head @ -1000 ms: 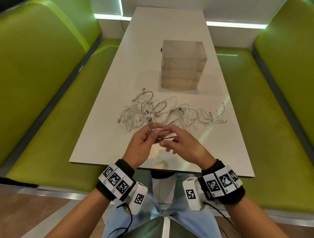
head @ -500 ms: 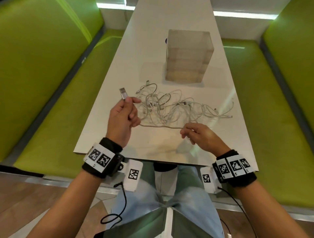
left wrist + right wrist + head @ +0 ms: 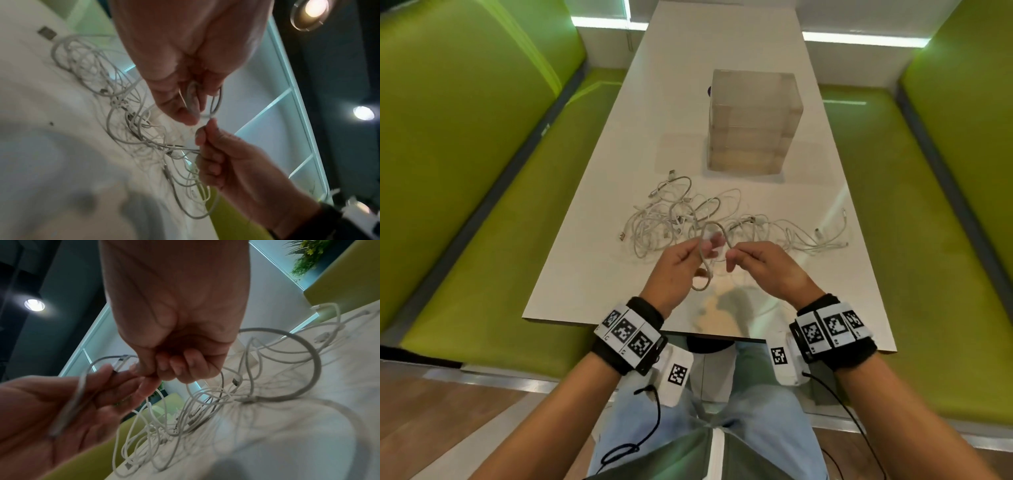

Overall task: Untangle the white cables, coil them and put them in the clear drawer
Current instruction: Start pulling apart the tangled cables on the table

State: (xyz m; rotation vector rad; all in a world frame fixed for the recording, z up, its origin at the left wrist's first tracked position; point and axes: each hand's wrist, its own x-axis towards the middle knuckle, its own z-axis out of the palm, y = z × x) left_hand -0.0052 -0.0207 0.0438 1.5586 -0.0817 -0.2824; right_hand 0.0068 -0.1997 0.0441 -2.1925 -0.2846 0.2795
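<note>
A tangled pile of white cables (image 3: pixel 722 216) lies on the white table (image 3: pixel 592 274), just in front of the clear drawer unit (image 3: pixel 753 120). Both hands hover above the table's near part, close together. My left hand (image 3: pixel 700 255) holds a coil of one white cable (image 3: pixel 714 228), which rises as a small loop between the hands. My right hand (image 3: pixel 732 260) pinches the same cable. In the left wrist view the held cable (image 3: pixel 193 100) curls between thumb and fingers. In the right wrist view the held cable (image 3: pixel 82 382) crosses the left palm.
Green padded benches (image 3: pixel 482 205) run along both sides of the table. The drawer unit stands mid-table with its drawers closed. A USB plug (image 3: pixel 622 235) sticks out at the pile's left edge. My knees sit under the near table edge (image 3: pixel 688 329).
Half a second ago the hands were apart with one cable stretched between them. They have now come together, and the cable stands as a loop at the left hand.
</note>
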